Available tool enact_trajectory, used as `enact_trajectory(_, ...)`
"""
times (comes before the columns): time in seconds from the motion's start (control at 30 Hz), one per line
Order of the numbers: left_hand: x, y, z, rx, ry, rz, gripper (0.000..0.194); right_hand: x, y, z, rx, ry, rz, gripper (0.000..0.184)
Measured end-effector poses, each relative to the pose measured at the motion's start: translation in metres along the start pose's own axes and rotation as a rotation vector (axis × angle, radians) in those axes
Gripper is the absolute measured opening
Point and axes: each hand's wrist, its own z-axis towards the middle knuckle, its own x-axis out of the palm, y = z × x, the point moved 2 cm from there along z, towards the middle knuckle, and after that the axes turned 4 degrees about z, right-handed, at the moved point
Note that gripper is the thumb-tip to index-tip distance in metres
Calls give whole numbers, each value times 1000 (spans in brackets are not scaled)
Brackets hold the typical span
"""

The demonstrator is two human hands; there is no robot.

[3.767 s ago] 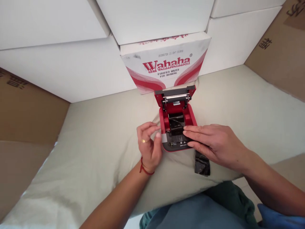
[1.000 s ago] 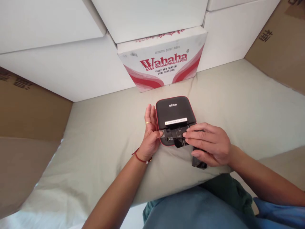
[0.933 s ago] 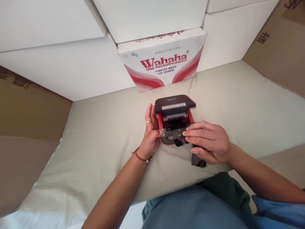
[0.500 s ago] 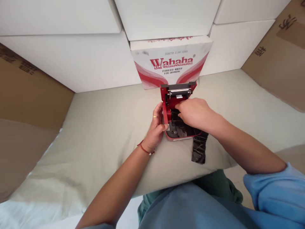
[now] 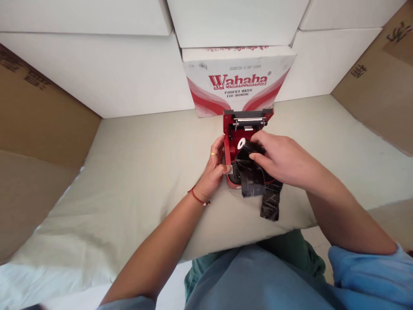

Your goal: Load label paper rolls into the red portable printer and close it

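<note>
A small red and black label printer (image 5: pixel 228 150) stands on the pale cloth with its lid raised, a roller bar (image 5: pixel 249 122) showing inside the lid. My left hand (image 5: pixel 214 170) grips the printer's left side, thumb on the near left corner and fingers along the outer wall. Pinched in my right hand (image 5: pixel 274 157) is a roll of black ribbon (image 5: pixel 254 146) with a white core, lifted above the open printer. A loose length of that ribbon (image 5: pixel 253 181) hangs over the printer's front edge. Another creased black strip (image 5: pixel 271 202) lies on the cloth at the front right.
Behind the printer stands a white and red Wahaha water carton (image 5: pixel 240 82), backed by stacked white boxes (image 5: pixel 129 73). Brown cardboard boxes flank the cloth-covered surface (image 5: pixel 138 159) at left (image 5: pixel 41 142) and right (image 5: pixel 377 94).
The right hand has drawn the ribbon roll up out of the printer's inside, so its white core and hanging tail now show. The left hand keeps its hold on the printer.
</note>
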Motion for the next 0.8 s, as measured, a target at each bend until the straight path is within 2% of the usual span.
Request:
enact_trajectory(0.1,-1,0,0,4,-3,-2,105,-20,-35,-29,-42,-98,200,29)
enact_trajectory(0.2,-1,0,1,11,5,4,101,-29,-92,-49,72,-147,149,37)
enact_trajectory(0.3,-1,-1,1,2,-5,-26,100,-18,-144,-60,194,-50,41,43)
enact_trajectory(0.37,-1,-3,1,-3,-23,-42,101,-7,-162,-65,219,-26,17,47)
enact_trajectory(0.43,-1,-4,1,-6,-29,-41,100,4,-164,-70,200,-94,42,50)
enact_trajectory(0.53,-1,-5,1,-4,-20,-26,98,23,-142,-74,96,-178,167,41)
enact_trajectory(0.63,-2,-5,1,2,-24,-43,96,49,-113,-68,-4,-62,162,31)
enact_trajectory(0.7,-1,-6,1,1,-27,-51,95,65,-101,-60,33,25,28,34)
enact_trajectory(0.8,-1,-6,1,-6,-22,-36,94,68,-99,-58,73,81,-66,38)
